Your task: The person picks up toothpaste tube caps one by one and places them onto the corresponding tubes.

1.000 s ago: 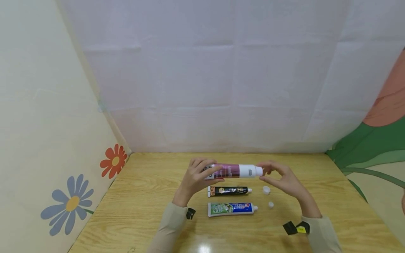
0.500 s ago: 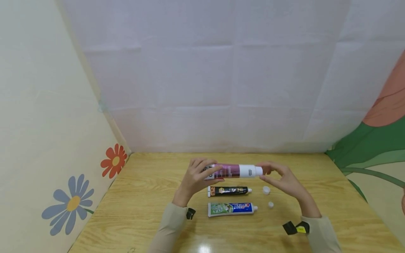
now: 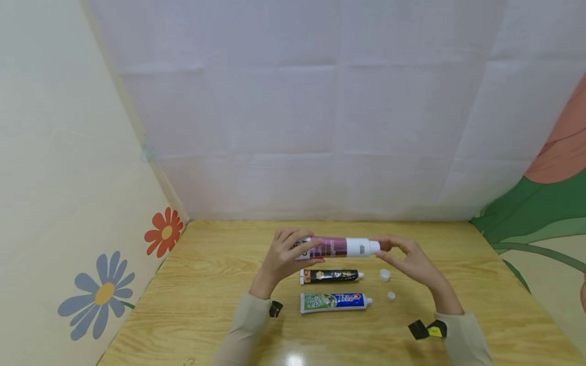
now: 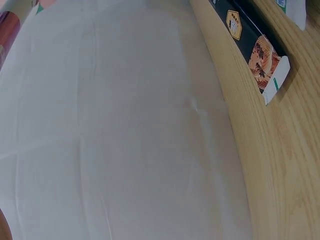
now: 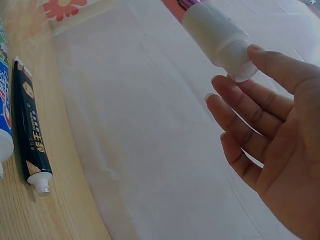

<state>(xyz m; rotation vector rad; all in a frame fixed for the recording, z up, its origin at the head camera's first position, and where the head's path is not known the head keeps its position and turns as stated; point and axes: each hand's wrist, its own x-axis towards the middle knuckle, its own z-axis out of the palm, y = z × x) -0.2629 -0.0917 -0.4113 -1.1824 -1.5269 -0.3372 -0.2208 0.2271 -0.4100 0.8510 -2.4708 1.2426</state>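
A purple and white toothpaste tube (image 3: 334, 247) is held level above the table. My left hand (image 3: 287, 254) grips its left end, fingers over the top and thumb below. At the other end, my right hand (image 3: 409, 259) pinches the white cap (image 5: 236, 59) between thumb and fingertips; the cap sits on the tube. Below lie a black toothpaste tube (image 3: 330, 276) and a green and blue toothpaste tube (image 3: 335, 302), both uncapped with nozzles to the right. Two loose white caps lie beside them, a larger cap (image 3: 385, 275) and a smaller cap (image 3: 391, 296).
The wooden table (image 3: 206, 284) meets a white cloth backdrop (image 3: 284, 127) at its far edge. Flower-printed panels stand at both sides, with a red flower (image 3: 165, 232) on the left one. Black straps (image 3: 418, 329) hang at the wrists.
The right hand's fingers have shifted slightly around the cap. The left hand and the purple tube stay nearly where they were, and the things on the table have not moved.
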